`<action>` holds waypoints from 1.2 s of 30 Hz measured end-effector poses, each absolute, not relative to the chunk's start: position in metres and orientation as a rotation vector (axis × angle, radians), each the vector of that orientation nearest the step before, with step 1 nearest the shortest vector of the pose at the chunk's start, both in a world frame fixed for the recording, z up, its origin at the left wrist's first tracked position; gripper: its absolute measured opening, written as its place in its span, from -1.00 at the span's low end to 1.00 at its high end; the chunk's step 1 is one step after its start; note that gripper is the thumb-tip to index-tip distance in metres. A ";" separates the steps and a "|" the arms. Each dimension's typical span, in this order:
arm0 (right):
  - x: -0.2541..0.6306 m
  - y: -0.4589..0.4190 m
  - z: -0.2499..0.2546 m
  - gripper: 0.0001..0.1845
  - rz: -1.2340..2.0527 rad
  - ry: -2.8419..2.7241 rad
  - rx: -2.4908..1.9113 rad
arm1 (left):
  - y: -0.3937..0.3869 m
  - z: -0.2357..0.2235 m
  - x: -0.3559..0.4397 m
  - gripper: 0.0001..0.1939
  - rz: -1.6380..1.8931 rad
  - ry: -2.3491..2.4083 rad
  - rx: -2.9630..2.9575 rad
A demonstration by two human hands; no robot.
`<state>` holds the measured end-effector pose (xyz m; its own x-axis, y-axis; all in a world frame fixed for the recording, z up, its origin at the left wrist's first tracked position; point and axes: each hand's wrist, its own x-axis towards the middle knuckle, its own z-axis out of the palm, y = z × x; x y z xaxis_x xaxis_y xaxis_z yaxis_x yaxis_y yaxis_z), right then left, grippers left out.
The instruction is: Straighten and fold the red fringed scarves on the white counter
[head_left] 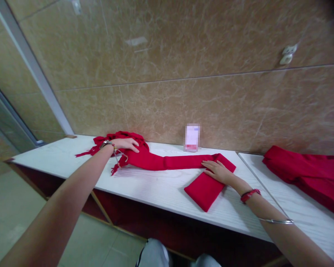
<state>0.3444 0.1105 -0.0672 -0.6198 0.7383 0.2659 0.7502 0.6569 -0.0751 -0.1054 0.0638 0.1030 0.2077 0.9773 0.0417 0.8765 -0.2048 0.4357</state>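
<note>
A long red scarf [180, 162] with fringed ends lies across the white top of a low cabinet. Its left part is bunched up, and tassels spill onto the surface. On that bunched part rests my left hand [127, 144], fingers stretched out over the cloth. Toward the right the scarf runs as a narrow flat band to a turned corner, beside a neatly folded red rectangle [204, 191]. My right hand [218, 172] lies flat with its fingers spread, palm down where the band and the folded part meet. The cloth under both palms is hidden.
More folded red cloth [308, 170] lies at the right on the cabinet top [156, 185]. A small blurred card [192, 138] stands against the tiled wall [183, 100]. A white hook [288, 54] is on the wall. My knees are at the cabinet's front, by its open compartments.
</note>
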 end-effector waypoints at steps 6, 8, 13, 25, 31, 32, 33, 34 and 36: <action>0.343 0.110 -0.066 -0.50 -0.079 -2.593 -1.184 | 0.085 0.122 -0.012 -0.51 0.297 1.382 2.238; 0.343 0.109 -0.064 -0.51 -0.063 -2.587 -1.178 | 0.091 0.107 0.026 -0.54 0.292 1.276 2.292; 0.343 0.107 -0.060 -0.53 -0.018 -2.567 -1.170 | 0.100 0.042 0.089 -0.50 0.298 1.051 2.208; 0.343 0.106 -0.051 -0.58 0.021 -2.552 -1.015 | 0.095 0.010 0.051 -0.19 0.504 0.809 1.783; 0.343 0.104 -0.045 -0.63 0.072 -2.591 -0.975 | 0.091 0.012 0.037 -0.12 0.219 1.004 2.003; 0.342 0.103 -0.044 -0.62 0.069 -2.584 -0.963 | 0.090 0.011 0.040 -0.16 0.249 0.999 2.016; 0.340 0.101 -0.043 -0.59 0.069 -2.569 -0.948 | 0.089 0.011 0.045 -0.20 0.311 0.978 2.019; 0.339 0.098 -0.041 -0.55 0.074 -2.546 -0.932 | 0.088 0.010 0.051 -0.25 0.399 0.942 2.013; 0.334 0.093 -0.037 -0.43 0.100 -2.492 -0.912 | 0.089 0.008 0.062 -0.32 0.579 0.869 1.972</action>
